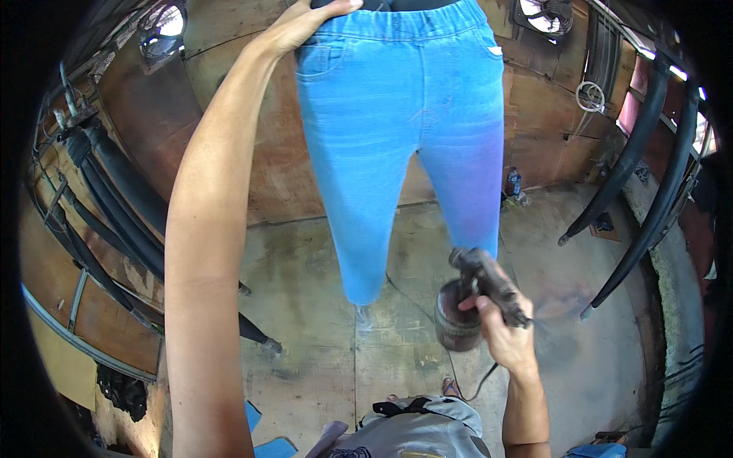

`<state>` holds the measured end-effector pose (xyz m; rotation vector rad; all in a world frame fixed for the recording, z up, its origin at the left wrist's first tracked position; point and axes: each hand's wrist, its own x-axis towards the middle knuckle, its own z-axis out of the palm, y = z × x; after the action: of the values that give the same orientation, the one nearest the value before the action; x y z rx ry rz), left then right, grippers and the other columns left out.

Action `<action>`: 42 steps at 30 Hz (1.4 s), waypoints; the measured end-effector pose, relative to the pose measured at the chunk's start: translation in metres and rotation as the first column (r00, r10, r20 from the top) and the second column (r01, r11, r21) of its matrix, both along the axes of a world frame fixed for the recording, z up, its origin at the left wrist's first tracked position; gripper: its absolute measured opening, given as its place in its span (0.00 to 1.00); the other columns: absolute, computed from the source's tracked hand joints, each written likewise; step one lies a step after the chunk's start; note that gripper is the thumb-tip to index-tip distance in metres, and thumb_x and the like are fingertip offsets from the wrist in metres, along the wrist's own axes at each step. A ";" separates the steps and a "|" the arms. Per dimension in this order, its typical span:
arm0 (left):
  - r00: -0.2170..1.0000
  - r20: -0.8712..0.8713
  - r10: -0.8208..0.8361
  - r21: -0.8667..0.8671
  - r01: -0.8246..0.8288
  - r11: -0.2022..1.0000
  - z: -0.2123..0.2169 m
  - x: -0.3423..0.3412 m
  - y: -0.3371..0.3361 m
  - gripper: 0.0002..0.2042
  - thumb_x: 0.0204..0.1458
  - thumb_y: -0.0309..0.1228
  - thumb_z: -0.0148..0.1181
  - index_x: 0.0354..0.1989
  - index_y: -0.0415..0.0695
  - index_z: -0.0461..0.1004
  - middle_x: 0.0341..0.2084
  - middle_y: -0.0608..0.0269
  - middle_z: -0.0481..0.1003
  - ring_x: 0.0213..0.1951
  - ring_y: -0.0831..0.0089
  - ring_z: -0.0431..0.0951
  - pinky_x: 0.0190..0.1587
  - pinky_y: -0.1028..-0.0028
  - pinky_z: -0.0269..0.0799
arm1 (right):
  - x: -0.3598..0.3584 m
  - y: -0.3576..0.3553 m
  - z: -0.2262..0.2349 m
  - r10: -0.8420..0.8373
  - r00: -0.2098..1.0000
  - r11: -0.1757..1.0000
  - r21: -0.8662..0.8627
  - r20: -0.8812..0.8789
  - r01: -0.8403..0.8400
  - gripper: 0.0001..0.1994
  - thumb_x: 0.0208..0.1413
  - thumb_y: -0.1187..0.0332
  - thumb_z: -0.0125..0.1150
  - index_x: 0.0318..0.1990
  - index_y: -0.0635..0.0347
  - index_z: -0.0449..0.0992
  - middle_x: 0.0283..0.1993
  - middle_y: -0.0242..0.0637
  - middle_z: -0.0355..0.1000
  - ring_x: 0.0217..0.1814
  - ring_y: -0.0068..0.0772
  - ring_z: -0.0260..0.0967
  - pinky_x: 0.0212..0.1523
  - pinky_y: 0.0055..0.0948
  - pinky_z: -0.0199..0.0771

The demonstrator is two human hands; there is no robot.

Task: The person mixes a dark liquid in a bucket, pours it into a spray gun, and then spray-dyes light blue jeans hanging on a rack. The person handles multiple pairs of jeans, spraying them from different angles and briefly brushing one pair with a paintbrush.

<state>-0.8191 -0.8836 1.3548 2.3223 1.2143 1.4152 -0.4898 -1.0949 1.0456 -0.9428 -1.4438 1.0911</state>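
Observation:
Light blue jeans (366, 114) hang upright in front of me, filled out as if on a leg form, with a dark inside at the waist. A purple tint covers the thigh and knee of the leg on the right. My left hand (309, 23) grips the waistband at its upper left corner, the thumb over the top edge. Lower right, my right hand (508, 340) is closed round a dark, stained spray gun (492, 284) with a round cup (456, 317) attached. The gun's head is near the lower part of the tinted leg; whether they touch I cannot tell.
Black padded leg-shaped forms hang at the left (122, 206) and right (637, 164). A thin hose (482, 385) trails below the gun. Fans (162, 30) sit in the stained wooden wall (267, 137). A bottle (512, 183) stands by the wall, and blue cloth (275, 448) lies low left.

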 end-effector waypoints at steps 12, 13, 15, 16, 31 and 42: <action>0.988 -0.028 0.151 0.050 -0.149 0.988 0.001 0.011 -0.006 0.28 0.49 0.46 0.73 0.52 0.37 0.80 0.46 0.57 0.82 0.48 0.71 0.80 0.51 0.70 0.76 | -0.041 -0.013 -0.017 -0.070 0.989 0.997 0.027 0.129 0.067 0.28 0.55 0.76 0.55 0.66 0.64 0.71 0.35 0.44 0.82 0.38 0.27 0.80 0.45 0.30 0.78; 0.990 -0.039 0.135 0.056 -0.132 0.990 0.001 0.012 -0.006 0.28 0.49 0.47 0.73 0.52 0.37 0.80 0.45 0.57 0.82 0.47 0.71 0.81 0.51 0.70 0.76 | -0.044 -0.012 -0.029 -0.046 0.976 0.995 -0.081 0.213 0.065 0.27 0.55 0.75 0.56 0.66 0.63 0.72 0.35 0.46 0.81 0.38 0.28 0.80 0.46 0.31 0.78; 0.992 -0.040 0.118 0.077 -0.115 0.990 0.000 0.014 -0.008 0.28 0.48 0.47 0.73 0.51 0.38 0.81 0.45 0.58 0.82 0.46 0.72 0.81 0.51 0.70 0.76 | -0.049 -0.012 -0.049 0.001 0.940 0.976 -0.205 0.340 0.073 0.26 0.55 0.75 0.56 0.65 0.61 0.73 0.33 0.49 0.80 0.38 0.23 0.78 0.47 0.30 0.77; 0.993 -0.030 0.117 0.092 -0.114 0.989 -0.001 0.016 -0.007 0.27 0.48 0.47 0.74 0.51 0.39 0.82 0.44 0.58 0.83 0.46 0.72 0.81 0.50 0.70 0.76 | -0.052 -0.011 -0.055 0.026 0.927 0.973 -0.224 0.375 0.063 0.26 0.55 0.75 0.56 0.65 0.61 0.73 0.33 0.49 0.80 0.38 0.23 0.78 0.47 0.30 0.77; 0.585 0.062 0.809 0.087 -0.810 0.579 -0.008 0.104 -0.032 0.61 0.34 0.61 0.78 0.65 0.22 0.55 0.65 0.31 0.62 0.67 0.47 0.66 0.65 0.59 0.69 | -0.002 -0.041 0.035 -0.090 0.995 0.979 0.177 -0.050 0.098 0.31 0.54 0.80 0.53 0.69 0.68 0.66 0.35 0.38 0.80 0.32 0.21 0.77 0.40 0.24 0.78; 0.365 0.114 0.924 -0.046 -0.927 0.372 -0.017 0.164 -0.048 0.57 0.35 0.60 0.78 0.65 0.31 0.56 0.64 0.42 0.62 0.67 0.51 0.64 0.64 0.57 0.69 | 0.007 -0.016 -0.029 0.027 0.927 0.992 -0.127 0.375 0.023 0.31 0.52 0.77 0.54 0.68 0.60 0.70 0.30 0.51 0.79 0.32 0.38 0.80 0.45 0.33 0.79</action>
<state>-0.6551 -0.9313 1.3376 1.3812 2.7142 1.7460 -0.4828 -1.1107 1.0161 -1.2976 -1.6970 1.0522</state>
